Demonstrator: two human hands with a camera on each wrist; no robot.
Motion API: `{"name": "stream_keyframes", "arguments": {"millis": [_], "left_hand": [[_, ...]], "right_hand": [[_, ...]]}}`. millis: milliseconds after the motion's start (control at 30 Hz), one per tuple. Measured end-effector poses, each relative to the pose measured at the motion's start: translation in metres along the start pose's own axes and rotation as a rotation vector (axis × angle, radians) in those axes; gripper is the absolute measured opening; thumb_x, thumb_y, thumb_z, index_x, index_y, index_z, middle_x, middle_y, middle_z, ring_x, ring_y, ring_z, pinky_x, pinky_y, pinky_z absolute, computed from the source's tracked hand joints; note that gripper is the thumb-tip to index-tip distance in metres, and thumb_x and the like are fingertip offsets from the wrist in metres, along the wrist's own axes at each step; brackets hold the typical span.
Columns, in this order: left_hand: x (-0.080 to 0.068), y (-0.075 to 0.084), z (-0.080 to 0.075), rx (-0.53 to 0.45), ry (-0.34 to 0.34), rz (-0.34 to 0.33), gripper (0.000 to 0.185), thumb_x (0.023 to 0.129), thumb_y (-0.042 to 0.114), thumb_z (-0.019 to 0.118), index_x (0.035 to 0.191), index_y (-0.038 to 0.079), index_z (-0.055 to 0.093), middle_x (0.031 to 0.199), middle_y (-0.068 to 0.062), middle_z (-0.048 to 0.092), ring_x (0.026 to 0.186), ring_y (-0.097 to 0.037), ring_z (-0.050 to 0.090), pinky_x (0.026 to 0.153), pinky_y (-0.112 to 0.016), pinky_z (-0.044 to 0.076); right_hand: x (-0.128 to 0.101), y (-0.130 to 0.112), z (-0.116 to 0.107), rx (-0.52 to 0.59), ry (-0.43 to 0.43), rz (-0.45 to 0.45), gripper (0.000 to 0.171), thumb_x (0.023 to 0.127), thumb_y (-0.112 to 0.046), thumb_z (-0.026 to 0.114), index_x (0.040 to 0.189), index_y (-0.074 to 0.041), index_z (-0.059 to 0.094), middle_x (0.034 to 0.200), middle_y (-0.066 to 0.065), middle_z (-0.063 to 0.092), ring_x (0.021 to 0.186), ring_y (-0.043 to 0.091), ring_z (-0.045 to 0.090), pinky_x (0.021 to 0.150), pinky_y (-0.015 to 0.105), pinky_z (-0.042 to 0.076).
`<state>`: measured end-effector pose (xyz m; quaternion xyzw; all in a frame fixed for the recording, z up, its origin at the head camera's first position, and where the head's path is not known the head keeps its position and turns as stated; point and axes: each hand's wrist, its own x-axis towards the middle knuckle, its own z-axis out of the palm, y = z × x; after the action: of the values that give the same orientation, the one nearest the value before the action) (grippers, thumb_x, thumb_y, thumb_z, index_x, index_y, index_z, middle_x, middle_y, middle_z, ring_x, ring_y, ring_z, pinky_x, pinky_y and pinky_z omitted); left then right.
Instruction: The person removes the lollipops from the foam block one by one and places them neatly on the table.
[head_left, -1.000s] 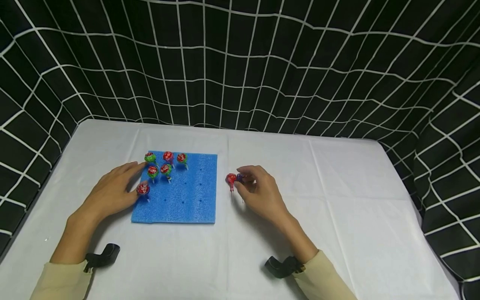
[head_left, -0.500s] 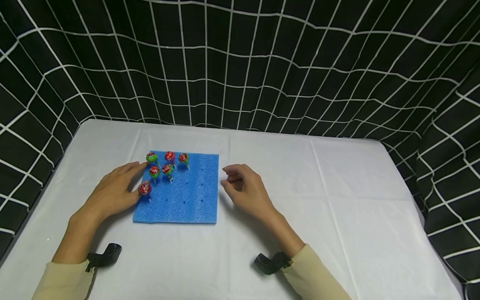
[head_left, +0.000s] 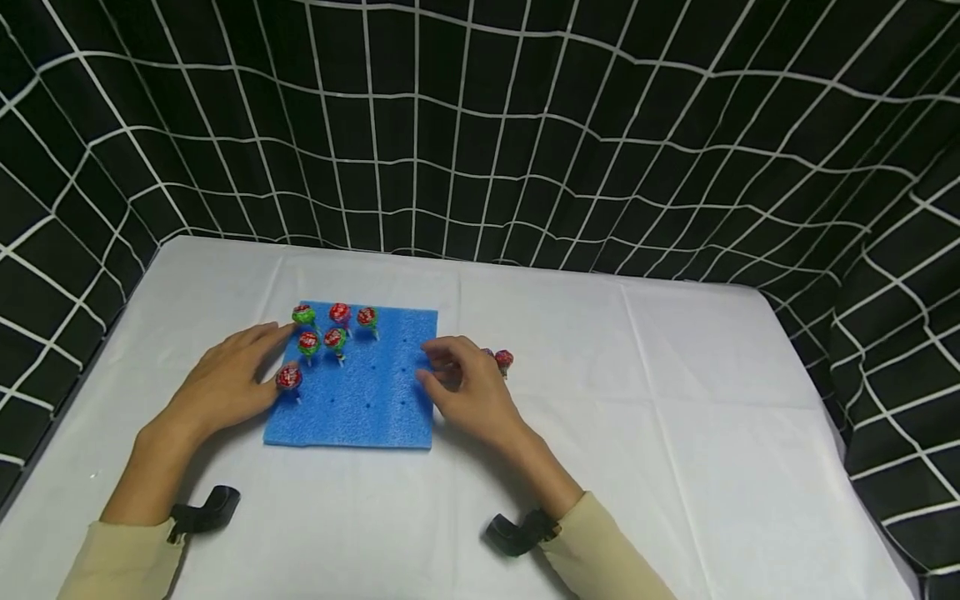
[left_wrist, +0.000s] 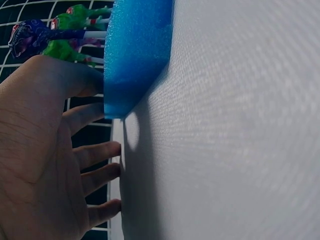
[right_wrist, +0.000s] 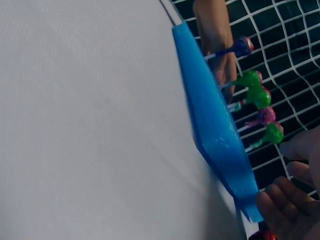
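We rest our left hand (head_left: 225,385) flat at 9 o'clock of the blue foam block (head_left: 375,392), steadying it; our right hand (head_left: 461,392) pinches a light, rigid lollipop (head_left: 503,359) by its thin stick at the block's 3 o'clock edge

Count on my worktop: seven lollipops, one foam block, my two hands.

Six lollipops (head_left: 333,337) stand upright in the blue foam block (head_left: 375,408), all crowded toward its far-left corner: three in the back row, two in the next, one alone at the left edge. A seventh lollipop (head_left: 504,359) shows just right of the block, behind my right hand (head_left: 468,392). My left hand (head_left: 225,383) makes two hands.
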<state>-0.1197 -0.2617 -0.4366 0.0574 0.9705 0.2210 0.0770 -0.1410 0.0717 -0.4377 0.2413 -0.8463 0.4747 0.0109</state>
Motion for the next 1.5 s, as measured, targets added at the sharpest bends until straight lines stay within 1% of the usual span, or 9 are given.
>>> {"name": "stream_keyframes", "arguments": {"millis": [100, 167, 433, 600, 767, 1033, 1233, 1400, 1500], "left_hand": [[-0.001, 0.000, -0.001, -0.002, 0.005, 0.001, 0.073, 0.095, 0.025, 0.062, 0.161, 0.004, 0.041, 0.166, -0.032, 0.035, 0.153, -0.058, 0.029, 0.123, -0.078, 0.022], [-0.001, -0.001, -0.001, -0.003, 0.007, 0.001, 0.072, 0.095, 0.025, 0.062, 0.161, 0.004, 0.041, 0.166, -0.032, 0.036, 0.153, -0.058, 0.029, 0.123, -0.078, 0.022], [0.000, -0.003, -0.001, -0.002, 0.002, -0.012, 0.073, 0.094, 0.023, 0.062, 0.161, 0.005, 0.041, 0.166, -0.032, 0.035, 0.154, -0.058, 0.028, 0.123, -0.078, 0.022], [-0.001, -0.004, -0.002, -0.001, 0.002, -0.016, 0.073, 0.094, 0.023, 0.062, 0.162, 0.006, 0.041, 0.167, -0.032, 0.034, 0.154, -0.058, 0.028, 0.123, -0.078, 0.021], [0.000, -0.004, -0.002, -0.001, 0.005, -0.019, 0.073, 0.094, 0.022, 0.062, 0.162, 0.006, 0.041, 0.166, -0.032, 0.035, 0.154, -0.058, 0.028, 0.123, -0.078, 0.021], [-0.001, 0.000, 0.000, -0.011, 0.005, -0.013, 0.072, 0.094, 0.021, 0.061, 0.162, 0.006, 0.041, 0.167, -0.030, 0.036, 0.155, -0.056, 0.029, 0.124, -0.077, 0.022], [-0.003, -0.001, 0.000, -0.004, 0.006, -0.013, 0.072, 0.094, 0.021, 0.062, 0.161, 0.006, 0.042, 0.166, -0.031, 0.036, 0.154, -0.057, 0.029, 0.123, -0.078, 0.022], [-0.002, 0.001, 0.000, -0.002, 0.001, -0.015, 0.072, 0.095, 0.023, 0.062, 0.162, 0.007, 0.041, 0.167, -0.030, 0.035, 0.155, -0.057, 0.028, 0.124, -0.078, 0.022], [-0.001, 0.001, 0.000, -0.002, 0.000, -0.010, 0.072, 0.095, 0.023, 0.063, 0.162, 0.007, 0.041, 0.167, -0.031, 0.036, 0.154, -0.057, 0.029, 0.123, -0.078, 0.022]], "right_hand": [[0.001, -0.002, 0.003, -0.059, 0.017, -0.030, 0.034, 0.095, -0.010, 0.076, 0.127, 0.000, 0.070, 0.120, 0.016, 0.075, 0.110, 0.027, 0.073, 0.096, 0.042, 0.063], [0.001, -0.003, 0.006, -0.077, 0.029, -0.040, 0.033, 0.094, -0.011, 0.076, 0.126, -0.001, 0.071, 0.120, 0.015, 0.075, 0.111, 0.027, 0.073, 0.097, 0.043, 0.062], [0.004, -0.005, 0.016, -0.032, 0.020, -0.057, 0.031, 0.095, -0.009, 0.074, 0.125, -0.001, 0.070, 0.120, 0.016, 0.075, 0.113, 0.028, 0.073, 0.100, 0.043, 0.061], [0.008, -0.011, 0.021, -0.013, 0.004, -0.065, 0.032, 0.095, -0.008, 0.075, 0.125, 0.001, 0.071, 0.119, 0.018, 0.075, 0.111, 0.029, 0.073, 0.098, 0.043, 0.062], [0.013, -0.018, 0.028, -0.022, -0.029, -0.053, 0.033, 0.096, -0.011, 0.075, 0.127, 0.000, 0.070, 0.122, 0.015, 0.074, 0.110, 0.026, 0.072, 0.098, 0.041, 0.062], [0.022, -0.026, 0.040, -0.020, -0.047, -0.046, 0.032, 0.097, -0.013, 0.074, 0.126, -0.001, 0.071, 0.120, 0.015, 0.075, 0.110, 0.025, 0.072, 0.098, 0.041, 0.061], [0.029, -0.027, 0.052, -0.003, -0.074, -0.026, 0.030, 0.098, -0.011, 0.072, 0.127, 0.000, 0.071, 0.122, 0.015, 0.074, 0.111, 0.025, 0.073, 0.099, 0.034, 0.061], [0.033, -0.030, 0.059, 0.049, -0.076, -0.014, 0.033, 0.099, -0.011, 0.071, 0.130, 0.000, 0.069, 0.121, 0.015, 0.074, 0.110, 0.025, 0.073, 0.098, 0.030, 0.062], [0.034, -0.033, 0.062, 0.068, -0.068, -0.015, 0.032, 0.099, -0.009, 0.071, 0.129, 0.001, 0.069, 0.121, 0.016, 0.074, 0.108, 0.025, 0.073, 0.096, 0.030, 0.062]]}}
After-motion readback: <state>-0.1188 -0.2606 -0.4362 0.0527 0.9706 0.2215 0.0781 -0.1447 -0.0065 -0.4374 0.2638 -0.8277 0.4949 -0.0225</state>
